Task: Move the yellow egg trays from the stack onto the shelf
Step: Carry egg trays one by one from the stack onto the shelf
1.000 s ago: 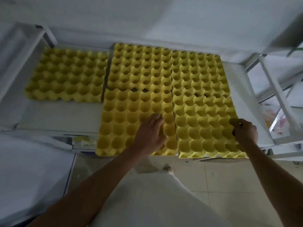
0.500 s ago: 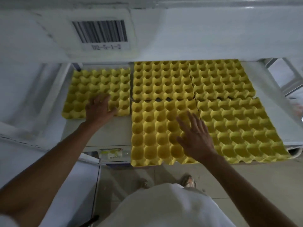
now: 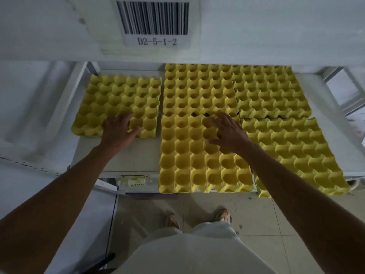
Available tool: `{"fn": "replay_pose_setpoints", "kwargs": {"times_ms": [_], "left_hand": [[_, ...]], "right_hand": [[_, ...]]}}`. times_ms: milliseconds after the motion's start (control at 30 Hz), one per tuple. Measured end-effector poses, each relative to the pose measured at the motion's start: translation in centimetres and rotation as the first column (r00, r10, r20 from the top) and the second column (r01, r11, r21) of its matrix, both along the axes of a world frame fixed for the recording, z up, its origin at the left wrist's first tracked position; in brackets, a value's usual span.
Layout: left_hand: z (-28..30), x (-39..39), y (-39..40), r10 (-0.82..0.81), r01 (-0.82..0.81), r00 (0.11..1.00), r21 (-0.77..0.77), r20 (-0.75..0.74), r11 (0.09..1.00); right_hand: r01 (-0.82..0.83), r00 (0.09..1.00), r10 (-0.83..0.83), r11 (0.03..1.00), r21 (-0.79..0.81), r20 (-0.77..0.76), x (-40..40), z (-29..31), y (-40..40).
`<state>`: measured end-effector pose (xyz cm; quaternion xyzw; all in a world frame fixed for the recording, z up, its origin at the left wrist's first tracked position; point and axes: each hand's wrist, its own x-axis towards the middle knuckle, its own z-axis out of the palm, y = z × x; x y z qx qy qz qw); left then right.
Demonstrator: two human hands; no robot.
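Several yellow egg trays lie flat on the white shelf [image 3: 134,155]. One tray [image 3: 118,99] sits alone at the back left. My left hand [image 3: 119,131] rests on its near edge, fingers spread, thumb hooked at the rim. The front middle tray [image 3: 189,161] overhangs the shelf's front edge, and my right hand [image 3: 229,133] lies palm down on its far part, fingers apart. Behind it lies a back middle tray [image 3: 197,89], with two more on the right, back [image 3: 270,91] and front [image 3: 296,153]. No stack is in view.
The upper shelf's front beam [image 3: 256,36] carries a barcode label [image 3: 153,22] reading D2-5-1-2 and hides the trays' far edges. A white upright [image 3: 65,99] stands at the left. A small label [image 3: 136,181] sits on the shelf's front lip. Tiled floor [image 3: 256,214] and my feet are below.
My left hand left the front middle tray and went to the back left tray. My right hand came off the front right tray and now lies on the front middle tray, further in.
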<state>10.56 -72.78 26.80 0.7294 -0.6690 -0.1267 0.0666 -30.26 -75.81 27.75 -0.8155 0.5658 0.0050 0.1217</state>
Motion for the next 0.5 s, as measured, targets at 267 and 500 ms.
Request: {"fn": "replay_pose_setpoints", "kwargs": {"times_ms": [267, 500], "left_hand": [[-0.3, -1.7, 0.8, 0.017, -0.016, 1.0, 0.017, -0.022, 1.0], [-0.8, -2.4, 1.0, 0.095, -0.093, 0.995, 0.048, -0.041, 0.995]], "right_hand": [[-0.037, 0.999, 0.036, 0.998, -0.059, -0.021, -0.2, -0.4, 0.1], [-0.064, 0.996, 0.057, 0.993, -0.102, -0.072, -0.4, -0.4, 0.5]]}}
